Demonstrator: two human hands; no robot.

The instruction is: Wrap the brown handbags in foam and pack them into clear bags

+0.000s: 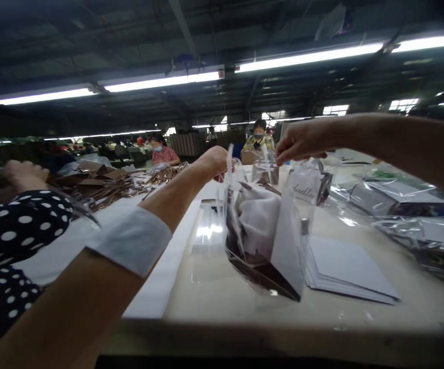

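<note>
A clear plastic bag [229,195] hangs tilted over the table in front of me. Inside it are a bunched white cloth [259,218] and a stiff piece, dark on one side and white on the other [289,248]. My left hand [220,160] is closed on the upper left edge of the bag. At the upper right, my right hand [299,143] is pinched shut, apparently on the other top edge, though the thin film is hard to make out there. A light grey band [133,241] is around my left forearm.
A stack of white cards [350,266] lies on the table at right, with clear-wrapped packages [399,197] beyond. Small filled bags [308,184] stand behind. At left are a co-worker's polka-dot sleeve [22,225] and hand [25,174], and a brown pile [99,187].
</note>
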